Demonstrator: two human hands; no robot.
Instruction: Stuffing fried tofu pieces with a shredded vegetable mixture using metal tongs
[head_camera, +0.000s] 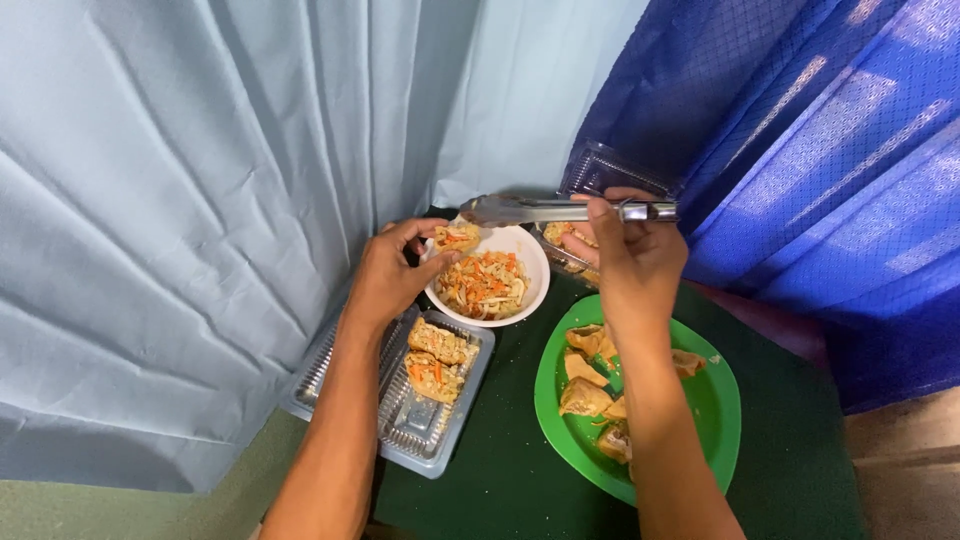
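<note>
My left hand (388, 272) holds a stuffed piece of fried tofu (456, 238) at the rim of a white bowl (530, 262) filled with shredded vegetable filling (487, 284). My right hand (630, 258) grips metal tongs (545, 211) that reach left over the bowl toward the tofu piece. A clear plastic tray (425, 432) below the bowl holds two stuffed pieces (437, 358). A green plate (712, 402) under my right forearm carries several plain fried tofu pieces (588, 382).
A second clear container (560, 250) with food sits behind the bowl, its lid (610, 170) leaning on a blue curtain (820, 150). A pale blue curtain (200, 200) hangs at the left. Everything rests on a dark green tabletop (500, 480).
</note>
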